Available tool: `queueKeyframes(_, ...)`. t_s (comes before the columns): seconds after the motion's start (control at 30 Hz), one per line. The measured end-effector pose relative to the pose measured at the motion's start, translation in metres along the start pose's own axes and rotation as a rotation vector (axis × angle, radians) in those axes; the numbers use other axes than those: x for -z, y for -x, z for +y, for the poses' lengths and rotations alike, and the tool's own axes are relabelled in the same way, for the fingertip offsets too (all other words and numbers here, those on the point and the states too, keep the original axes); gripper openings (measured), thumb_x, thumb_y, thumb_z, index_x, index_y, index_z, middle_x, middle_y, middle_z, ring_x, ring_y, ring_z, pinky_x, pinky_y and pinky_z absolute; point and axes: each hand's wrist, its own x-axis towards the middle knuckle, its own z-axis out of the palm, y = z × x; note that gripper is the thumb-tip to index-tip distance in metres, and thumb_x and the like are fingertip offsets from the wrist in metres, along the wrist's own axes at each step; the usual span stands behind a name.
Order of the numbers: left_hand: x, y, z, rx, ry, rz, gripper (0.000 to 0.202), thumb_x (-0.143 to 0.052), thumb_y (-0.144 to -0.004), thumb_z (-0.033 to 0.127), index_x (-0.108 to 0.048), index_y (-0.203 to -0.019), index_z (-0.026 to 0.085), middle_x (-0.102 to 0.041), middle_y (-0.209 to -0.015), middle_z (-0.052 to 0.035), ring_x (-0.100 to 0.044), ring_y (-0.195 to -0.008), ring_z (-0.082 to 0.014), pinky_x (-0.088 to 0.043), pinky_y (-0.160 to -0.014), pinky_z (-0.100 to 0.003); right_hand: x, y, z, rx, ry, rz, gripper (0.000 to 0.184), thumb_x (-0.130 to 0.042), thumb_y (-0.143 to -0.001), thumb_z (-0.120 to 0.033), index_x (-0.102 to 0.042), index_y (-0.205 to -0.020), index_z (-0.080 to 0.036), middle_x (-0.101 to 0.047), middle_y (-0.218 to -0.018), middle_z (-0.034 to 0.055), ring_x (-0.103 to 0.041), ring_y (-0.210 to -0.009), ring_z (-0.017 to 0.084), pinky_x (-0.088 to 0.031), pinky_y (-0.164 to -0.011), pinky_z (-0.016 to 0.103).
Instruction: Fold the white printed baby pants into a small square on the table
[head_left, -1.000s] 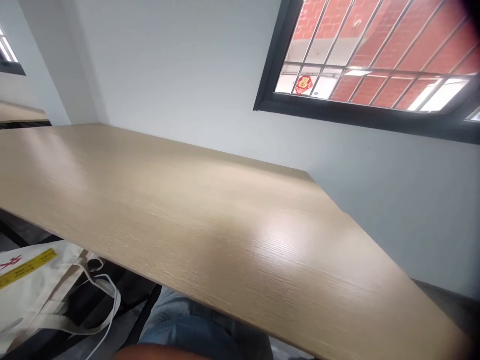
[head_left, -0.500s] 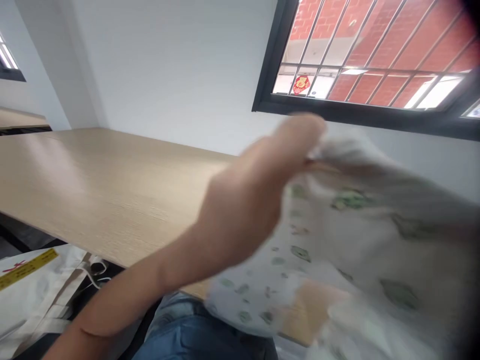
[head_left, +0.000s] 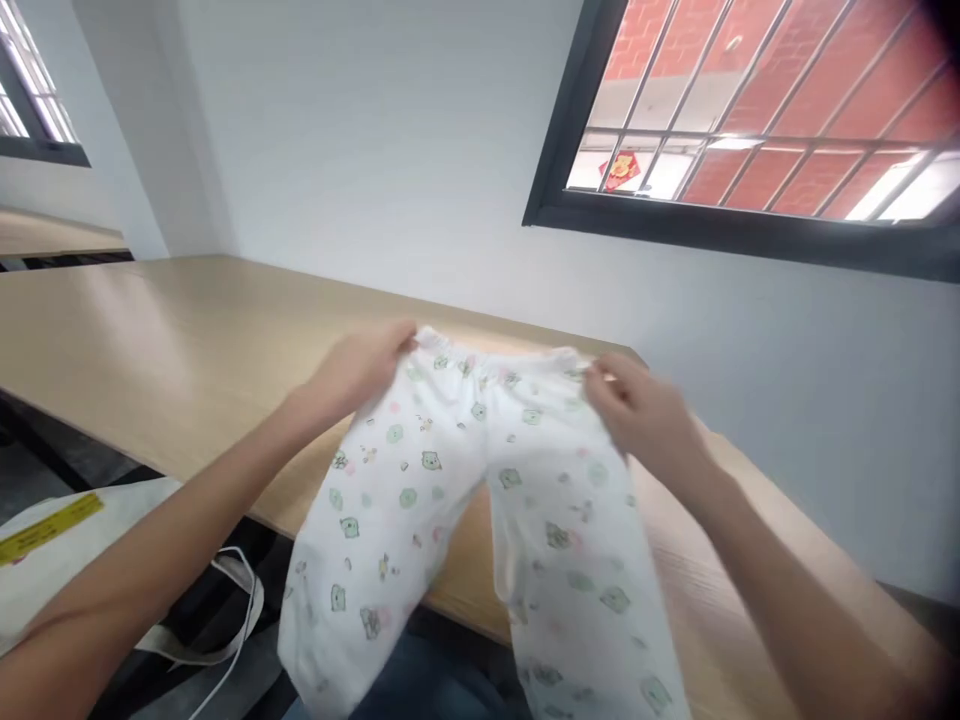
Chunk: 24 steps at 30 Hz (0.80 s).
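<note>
Both hands pinch the waistband of white print pants [head_left: 480,470] over the wood table [head_left: 187,340], L hand [head_left: 360,365] at its left end, R hand [head_left: 637,410] at its right, legs hanging off the near edge, tote bag [head_left: 67,550] on floor at left.

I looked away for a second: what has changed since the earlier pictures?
The printed trousers came into view, carried in by the left hand. Now it and the right hand each grip an end of the waistband, legs hanging over the near edge of the table. The table, tote bag and window stayed put.
</note>
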Motion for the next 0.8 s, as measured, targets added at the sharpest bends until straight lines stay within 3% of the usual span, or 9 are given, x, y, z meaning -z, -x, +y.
queueKeyframes(0.1,-0.05,-0.037,-0.014,0.009,-0.01,-0.185,0.023,-0.035,-0.092,0.029,-0.053,-0.099,0.016,-0.06,-0.083,-0.0044,-0.055,-0.074,-0.0158,-0.041,-0.067,-0.029,-0.051,-0.032,0.033,-0.03,0.01,-0.25,0.021,-0.035,-0.086,-0.027,-0.042,-0.067,-0.02,-0.044,-0.055,-0.0046,-0.043,-0.046,0.008,-0.032,-0.044,0.02)
queueKeyframes(0.2,-0.09,-0.061,-0.018,0.015,-0.01,-0.278,0.026,-0.046,-0.089,0.034,-0.053,-0.103,0.013,-0.057,-0.095,-0.0056,-0.056,-0.081,-0.0149,-0.047,-0.073,-0.034,-0.093,-0.055,0.066,-0.049,0.066,-0.309,0.022,-0.038,-0.086,-0.022,-0.046,-0.066,-0.018,-0.05,-0.06,-0.0023,-0.048,-0.054,0.01,-0.035,-0.049,0.022)
queueKeyframes(0.33,-0.12,-0.081,-0.019,0.046,-0.021,-0.318,0.029,-0.05,-0.087,0.033,-0.052,-0.109,0.014,-0.055,-0.106,-0.0073,-0.056,-0.09,-0.0174,-0.049,-0.077,-0.037,-0.122,-0.076,0.088,-0.089,0.16,-0.297,0.022,-0.042,-0.09,-0.031,-0.054,-0.079,-0.015,-0.055,-0.073,0.0,-0.051,-0.066,0.012,-0.042,-0.062,0.028)
queueKeyframes(0.5,-0.134,-0.093,-0.016,0.07,-0.049,-0.273,0.029,-0.049,-0.087,0.032,-0.051,-0.11,0.015,-0.054,-0.109,-0.0078,-0.055,-0.093,-0.0178,-0.048,-0.078,-0.038,-0.135,-0.084,0.095,-0.111,0.223,-0.281,0.025,-0.042,-0.091,-0.036,-0.056,-0.092,-0.015,-0.057,-0.086,0.003,-0.055,-0.078,0.015,-0.045,-0.074,0.035)
queueKeyframes(0.6,-0.134,-0.089,-0.002,0.004,-0.045,-0.201,0.032,-0.05,-0.087,0.032,-0.05,-0.113,0.015,-0.051,-0.114,-0.0088,-0.053,-0.098,-0.02,-0.046,-0.083,-0.041,-0.134,-0.078,0.096,-0.099,0.201,-0.264,0.024,-0.041,-0.091,-0.033,-0.054,-0.1,-0.015,-0.057,-0.096,0.0064,-0.055,-0.086,0.018,-0.043,-0.079,0.039)
queueKeyframes(0.7,-0.133,-0.077,0.026,-0.18,0.016,-0.21,0.032,-0.049,-0.087,0.032,-0.049,-0.114,0.015,-0.05,-0.117,-0.0092,-0.051,-0.102,-0.021,-0.044,-0.086,-0.043,-0.126,-0.07,0.092,-0.037,0.126,-0.235,0.031,-0.03,-0.092,-0.024,-0.047,-0.115,-0.013,-0.05,-0.118,0.0125,-0.047,-0.108,0.021,-0.037,-0.09,0.039)
queueKeyframes(0.8,-0.137,-0.062,0.062,-0.439,0.114,-0.37,0.031,-0.047,-0.088,0.036,-0.052,-0.11,0.015,-0.054,-0.111,-0.008,-0.054,-0.096,-0.0187,-0.046,-0.083,-0.04,-0.114,-0.061,0.083,0.074,0.021,-0.323,0.041,-0.017,-0.091,-0.023,-0.044,-0.122,-0.016,-0.045,-0.129,0.0082,-0.039,-0.119,0.017,-0.034,-0.097,0.032)
